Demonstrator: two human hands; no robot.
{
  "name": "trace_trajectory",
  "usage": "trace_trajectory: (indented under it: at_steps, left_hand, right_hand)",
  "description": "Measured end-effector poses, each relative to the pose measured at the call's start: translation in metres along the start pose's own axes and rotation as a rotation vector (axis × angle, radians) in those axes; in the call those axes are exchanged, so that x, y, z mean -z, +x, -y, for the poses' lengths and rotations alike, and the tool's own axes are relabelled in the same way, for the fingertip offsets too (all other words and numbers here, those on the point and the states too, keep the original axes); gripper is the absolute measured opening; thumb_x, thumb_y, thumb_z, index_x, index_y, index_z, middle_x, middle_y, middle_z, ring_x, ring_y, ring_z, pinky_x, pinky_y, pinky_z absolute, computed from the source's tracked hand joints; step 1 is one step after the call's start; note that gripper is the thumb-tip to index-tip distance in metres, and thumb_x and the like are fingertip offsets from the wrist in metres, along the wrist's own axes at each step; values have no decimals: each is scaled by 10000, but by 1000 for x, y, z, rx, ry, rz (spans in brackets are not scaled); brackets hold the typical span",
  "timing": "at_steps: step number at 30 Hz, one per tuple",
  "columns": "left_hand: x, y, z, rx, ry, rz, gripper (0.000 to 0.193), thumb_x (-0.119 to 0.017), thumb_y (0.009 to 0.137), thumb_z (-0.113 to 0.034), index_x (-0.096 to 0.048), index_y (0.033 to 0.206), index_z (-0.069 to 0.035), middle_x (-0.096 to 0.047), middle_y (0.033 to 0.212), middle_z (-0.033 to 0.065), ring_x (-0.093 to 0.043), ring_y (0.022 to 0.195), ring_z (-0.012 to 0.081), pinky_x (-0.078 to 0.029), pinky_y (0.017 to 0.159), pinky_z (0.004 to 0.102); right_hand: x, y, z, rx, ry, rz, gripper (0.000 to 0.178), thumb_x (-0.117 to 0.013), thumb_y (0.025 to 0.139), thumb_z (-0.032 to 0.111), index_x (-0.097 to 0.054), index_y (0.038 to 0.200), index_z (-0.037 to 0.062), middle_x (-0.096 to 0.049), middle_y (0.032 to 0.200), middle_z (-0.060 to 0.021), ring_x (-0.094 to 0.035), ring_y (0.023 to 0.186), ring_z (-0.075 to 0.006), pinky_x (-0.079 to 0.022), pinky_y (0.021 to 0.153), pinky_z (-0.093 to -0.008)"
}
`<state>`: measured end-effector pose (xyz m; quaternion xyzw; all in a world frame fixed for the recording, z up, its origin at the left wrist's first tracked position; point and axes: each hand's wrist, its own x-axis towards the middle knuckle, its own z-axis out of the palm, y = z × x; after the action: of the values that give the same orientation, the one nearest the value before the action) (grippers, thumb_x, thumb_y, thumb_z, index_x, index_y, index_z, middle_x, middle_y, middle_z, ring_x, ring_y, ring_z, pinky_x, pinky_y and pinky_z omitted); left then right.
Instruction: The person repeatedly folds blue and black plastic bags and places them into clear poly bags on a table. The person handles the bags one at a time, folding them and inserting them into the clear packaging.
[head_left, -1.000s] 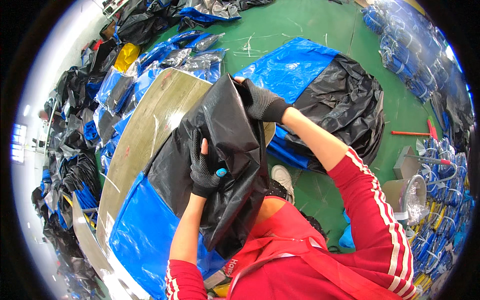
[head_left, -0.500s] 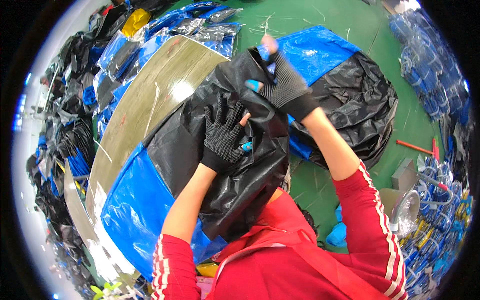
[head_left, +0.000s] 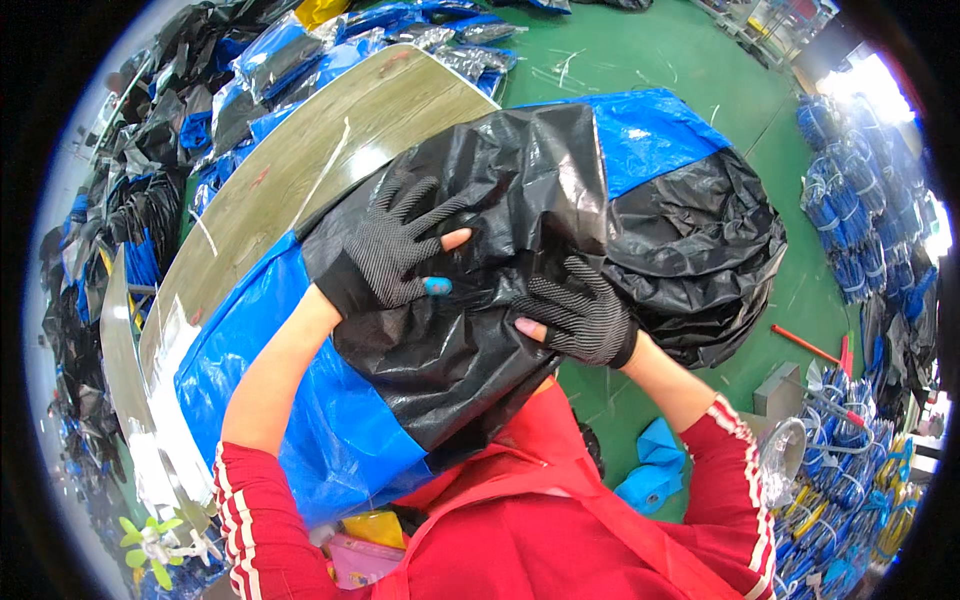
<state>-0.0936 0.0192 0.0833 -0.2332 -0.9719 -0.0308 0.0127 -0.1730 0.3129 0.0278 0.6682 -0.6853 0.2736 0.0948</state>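
Note:
A large bag-like piece of plastic sheet, black (head_left: pixel 480 340) in the middle and blue (head_left: pixel 270 360) at its near left part, is draped across the table in front of me. My left hand (head_left: pixel 390 245), in a black dotted glove with some fingertips bare or blue-wrapped, lies flat on the black part with fingers spread. Lower right of it, my right hand (head_left: pixel 580 315), gloved alike, rests on the same sheet near its right edge, fingers stretched and apart, thumb bare. Beyond, a bunched heap of black and blue sheet (head_left: pixel 690 260) sits at the right.
Under the sheet is a wood-patterned table (head_left: pixel 290 190). Folded blue and black packs (head_left: pixel 280 60) lie behind it at left. Tied blue bundles (head_left: pixel 850 220) stand at far right. A red-handled tool (head_left: pixel 805 343) and a blue cloth (head_left: pixel 655 465) lie at right; a small green fan (head_left: pixel 152 545) stands lower left.
My right hand has come down from the sheet's far edge, where it was lifted and blurred, to its near right. The black sheet now lies flatter. My left hand has shifted slightly left.

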Motion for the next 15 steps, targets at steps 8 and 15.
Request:
trace_trajectory:
  at_steps: [8,15]
  left_hand:
    - [-61,-6,-45,267,-157,-421,527,-466,975,-318,-416,1407,-21,-341,1488,199,-334,1365,375,-254,1131,482]
    - [-38,-62,-26,300,-111,-177,467,-473,979,-308,-454,1347,-20,-396,1405,211,-387,1278,377,-296,1063,476]
  right_hand:
    - [35,191,-45,-129,-296,513,516,-576,792,577,-734,764,86,-682,754,-179,-669,693,-348,-515,640,-457]
    - [-90,211,-120,-233,-29,902,492,-542,832,581,-708,1092,197,-682,1078,-171,-656,970,-375,-507,850,-455]
